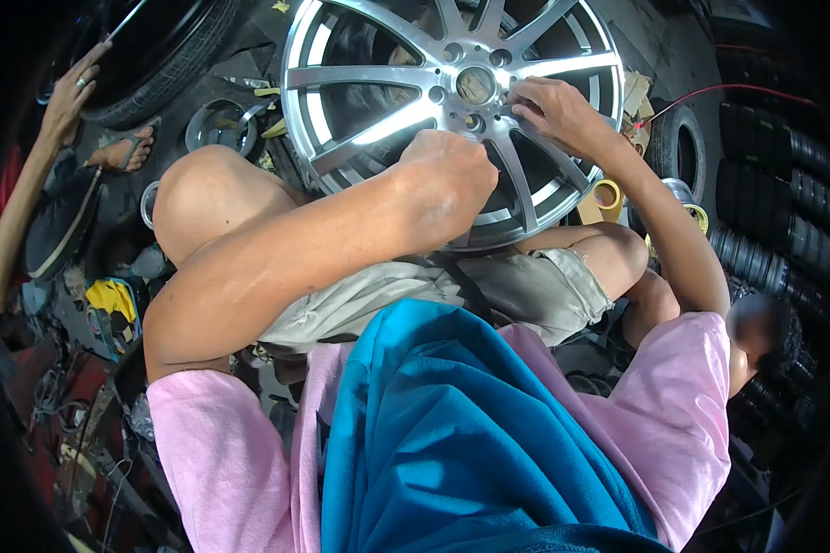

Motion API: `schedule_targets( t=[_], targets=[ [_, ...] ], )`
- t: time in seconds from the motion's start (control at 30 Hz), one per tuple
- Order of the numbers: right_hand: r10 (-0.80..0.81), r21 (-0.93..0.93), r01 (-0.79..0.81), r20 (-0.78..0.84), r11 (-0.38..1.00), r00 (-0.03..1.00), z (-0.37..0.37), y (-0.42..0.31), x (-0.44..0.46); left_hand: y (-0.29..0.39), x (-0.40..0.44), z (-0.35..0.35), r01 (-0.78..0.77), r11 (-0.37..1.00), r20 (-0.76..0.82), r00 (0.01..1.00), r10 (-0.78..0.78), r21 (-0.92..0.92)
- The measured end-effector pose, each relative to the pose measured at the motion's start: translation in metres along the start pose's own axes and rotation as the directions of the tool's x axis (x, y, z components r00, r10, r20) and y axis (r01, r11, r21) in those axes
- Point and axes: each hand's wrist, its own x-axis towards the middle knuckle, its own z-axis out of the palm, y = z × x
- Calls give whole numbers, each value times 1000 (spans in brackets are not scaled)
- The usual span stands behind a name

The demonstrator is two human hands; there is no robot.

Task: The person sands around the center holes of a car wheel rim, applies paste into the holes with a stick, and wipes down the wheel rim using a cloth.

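Note:
A silver multi-spoke alloy wheel lies face up in front of my bent knees. My left hand is closed in a fist over the lower spokes, just below the hub; its fingertips and anything inside them are hidden. My right hand rests at the right of the hub, fingers curled and pressed together by a bolt hole. Whatever they pinch is too small or covered to make out. The round centre bore shows between several bolt holes.
A roll of yellow tape sits beside the wheel's lower right edge. Stacked tyres line the right side. At upper left, another person's hand holds a thin rod by a tyre. A metal ring lies near my left knee.

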Motion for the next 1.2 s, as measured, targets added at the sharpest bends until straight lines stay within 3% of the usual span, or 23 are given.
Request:
schedule_targets(
  t=[0.17, 0.23, 0.3, 0.33, 0.4, 0.43, 0.53, 0.6, 0.63, 0.7, 0.73, 0.83, 0.9, 0.93, 1.0, 1.03, 1.1, 1.13, 1.2],
  targets=[
    [59, 2, -59, -51, 998, 997, 4, -10, -4, 1, 1, -2, 15, 1000, 40, 999, -16, 17],
    [86, 1, -86, -28, 996, 996, 0, -20, -6, -2, -2, 2, -28, 998, -58, 998, 25, -50],
    [438, 269, -456, 127, 849, 890, -2, -34, -8, -2, -3, 4, -35, 998, -71, 997, 31, -51],
    [439, 268, -457, 127, 848, 890, 1, -37, -11, -2, -3, 3, -42, 998, -83, 996, 38, -52],
    [544, 508, -536, 149, 674, 826, 10, -41, -17, 2, 1, -2, -6, 1000, 4, 1000, 6, -12],
    [545, 508, -537, 149, 674, 825, 11, -44, -18, 3, 2, -5, 28, 999, 91, 995, -31, 32],
    [605, 583, -557, 136, 592, 785, 16, -49, -21, 5, 1, -9, 28, 999, 113, 993, -33, 40],
    [483, 465, -413, -36, 783, 875, 19, -44, -24, 3, -3, -2, 12, 1000, 42, 999, -12, 1],
    [484, 465, -414, -36, 783, 875, 20, -43, -24, 2, -3, 0, -8, 999, -31, 1000, 6, -38],
    [358, 209, -335, -88, 919, 929, 20, -41, -24, 4, 1, -2, 20, 1000, 34, 999, -20, 9],
    [357, 208, -333, -88, 920, 930, 19, -43, -23, 4, 2, -5, 46, 997, 97, 994, -51, 57],
    [431, 265, -408, -33, 873, 902, 17, -54, -21, 2, 1, -2, 26, 998, 57, 998, -29, 57],
    [618, 494, -593, 133, 636, 774, 16, -63, -19, 3, 1, -4, 28, 998, 64, 997, -31, 53],
    [619, 493, -594, 134, 636, 774, 22, -60, -20, 3, 1, -5, 31, 998, 72, 997, -34, 50],
    [671, 757, -518, 145, 398, 728, 40, -55, -25, 1, -2, 3, 3, 999, 7, 1000, -3, 50],
    [673, 756, -520, 145, 397, 725, 45, -55, -27, 0, -4, 6, -22, 998, -56, 998, 25, 53],
    [711, 862, -441, 145, 251, 688, 50, -58, -29, 1, -7, 6, -28, 1000, -77, 997, 28, 2],
    [711, 862, -440, 144, 252, 688, 49, -62, -30, 2, -8, 5, -32, 998, -99, 995, 27, -48],
    [753, 737, -511, 5, 442, 658, 47, -73, -30, 0, -8, 6, -39, 998, -94, 995, 35, -41]
  ],
)
